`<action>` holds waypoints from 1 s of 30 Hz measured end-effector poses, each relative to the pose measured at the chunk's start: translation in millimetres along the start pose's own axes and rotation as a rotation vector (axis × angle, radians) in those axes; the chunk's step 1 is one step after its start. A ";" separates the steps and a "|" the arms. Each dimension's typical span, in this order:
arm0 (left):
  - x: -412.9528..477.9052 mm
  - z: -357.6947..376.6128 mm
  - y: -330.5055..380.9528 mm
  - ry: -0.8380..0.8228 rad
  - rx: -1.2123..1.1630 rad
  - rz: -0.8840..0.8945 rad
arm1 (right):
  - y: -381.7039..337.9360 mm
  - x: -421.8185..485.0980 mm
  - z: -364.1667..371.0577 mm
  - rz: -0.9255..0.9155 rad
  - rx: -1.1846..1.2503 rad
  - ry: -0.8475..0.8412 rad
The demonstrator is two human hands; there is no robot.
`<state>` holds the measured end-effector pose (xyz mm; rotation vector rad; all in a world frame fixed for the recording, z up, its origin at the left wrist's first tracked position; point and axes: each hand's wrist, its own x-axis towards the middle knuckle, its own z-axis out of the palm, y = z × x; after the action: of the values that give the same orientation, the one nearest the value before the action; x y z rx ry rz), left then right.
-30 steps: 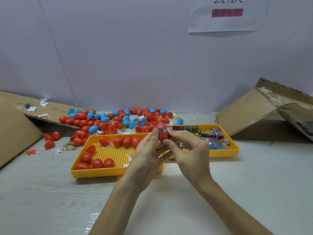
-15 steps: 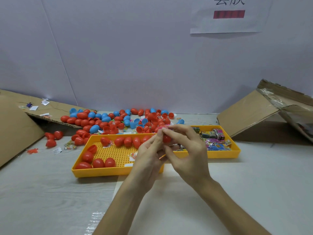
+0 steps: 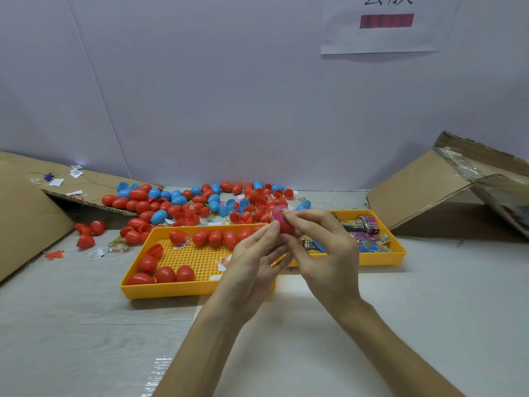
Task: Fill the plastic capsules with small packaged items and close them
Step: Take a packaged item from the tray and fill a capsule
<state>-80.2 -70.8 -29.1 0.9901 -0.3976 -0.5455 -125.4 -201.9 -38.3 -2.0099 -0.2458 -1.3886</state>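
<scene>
Centre frame, above the yellow tray (image 3: 197, 290): left hand (image 3: 252, 262) pinches the red capsule (image 3: 287, 228) by its sides; right hand (image 3: 325, 253) pinches the pink packet (image 3: 277, 215) poking from its mouth. Capsule probably light, stiff, slick (best held near the rim); packet soft, crumples.

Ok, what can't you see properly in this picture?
Head view only:
- red capsule: mostly covered by fingers of the left hand and right hand; open or closed, unclear.
- pink packet: print too blurred to read.
- wall sign: top cut off by the upper edge.
- packets in the right yellow tray: too small, partly behind the right hand.
</scene>
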 end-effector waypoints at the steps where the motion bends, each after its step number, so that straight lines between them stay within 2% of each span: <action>1: 0.0 -0.1 -0.1 -0.002 -0.001 -0.002 | 0.5 -0.1 -0.1 0.001 0.007 0.003; 12: 0.1 1.1 0.1 0.010 -0.043 -0.008 | 1.5 -1.6 0.3 0.038 0.050 0.038; 19: -1.4 1.7 3.5 -0.004 -0.038 -0.004 | -2.2 -3.8 2.3 0.247 0.180 0.013; 30: 0.5 4.2 3.4 0.086 -0.021 0.020 | -2.7 1.0 -0.7 0.049 0.059 0.000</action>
<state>-81.3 -72.5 -24.1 0.9850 -0.3244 -0.4859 -126.9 -200.5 -36.2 -1.9549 -0.2334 -1.3354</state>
